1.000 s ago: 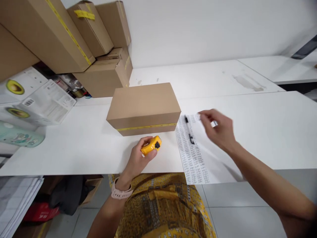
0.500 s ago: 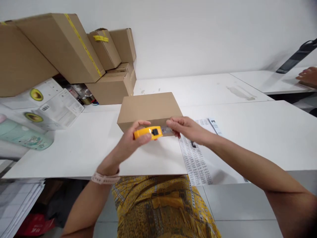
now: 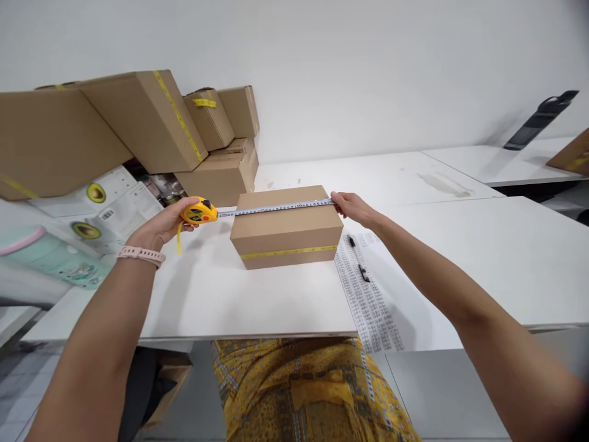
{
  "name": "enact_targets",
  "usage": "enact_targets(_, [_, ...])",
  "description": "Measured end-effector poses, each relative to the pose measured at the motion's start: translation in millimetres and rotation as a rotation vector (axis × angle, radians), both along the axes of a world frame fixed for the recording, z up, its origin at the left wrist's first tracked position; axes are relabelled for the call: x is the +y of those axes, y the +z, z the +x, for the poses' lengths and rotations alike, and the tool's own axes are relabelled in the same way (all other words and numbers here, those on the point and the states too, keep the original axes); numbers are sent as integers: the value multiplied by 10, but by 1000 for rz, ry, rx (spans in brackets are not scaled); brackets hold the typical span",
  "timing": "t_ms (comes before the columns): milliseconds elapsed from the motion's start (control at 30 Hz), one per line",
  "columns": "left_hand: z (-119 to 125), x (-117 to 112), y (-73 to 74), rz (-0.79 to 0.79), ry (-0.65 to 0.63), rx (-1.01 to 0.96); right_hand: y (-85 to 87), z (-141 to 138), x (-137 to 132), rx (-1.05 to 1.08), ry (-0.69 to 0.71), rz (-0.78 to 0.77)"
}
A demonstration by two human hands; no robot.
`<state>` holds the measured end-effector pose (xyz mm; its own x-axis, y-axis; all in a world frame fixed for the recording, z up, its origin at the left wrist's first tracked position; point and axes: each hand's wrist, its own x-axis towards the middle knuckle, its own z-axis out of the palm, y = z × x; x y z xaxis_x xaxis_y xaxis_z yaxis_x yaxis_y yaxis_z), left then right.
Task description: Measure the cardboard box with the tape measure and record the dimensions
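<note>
My left hand is closed around the yellow case of a tape measure, with a yellow strap hanging below it. The metal blade is drawn out across the top of a brown cardboard box. At the box's right edge, my right hand pinches the free end of the blade. The case is held off the box's left side, above the white table. Yellow tape runs along the box's front face.
Several cardboard boxes are stacked at the left, above white cartons with avocado pictures. A mint-green bottle stands at far left. Right of the box, a pen lies on printed sheets. A dark bottle is at far right.
My hands have moved apart, and the blade now spans the box top. My left hand carried the case left; my right hand took the blade's end to the box's right edge.
</note>
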<state>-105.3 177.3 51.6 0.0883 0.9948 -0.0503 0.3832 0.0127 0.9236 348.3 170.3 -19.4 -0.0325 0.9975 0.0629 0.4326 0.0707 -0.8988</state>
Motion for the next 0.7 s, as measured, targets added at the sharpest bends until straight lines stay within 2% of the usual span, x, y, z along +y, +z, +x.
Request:
enact_targets(100, [0,85,-55,-67,-55,-24,-3,-50,27,-91,-5,12])
enact_targets(233, [76,222,-94,-100,-90,-36,38,-79,65,-191,-38,-57])
enact_targets(400, [167,323,-116,-104,-129,-45,37,-153,74,-128,-46,-78])
enact_targets(533, [165,328,-122,-112,-129,-49,45,-179,71,-30,-32,-114])
enact_targets(700, [155,321,-133,-108,-119,-49,73,-181,68,-19,-21,-108])
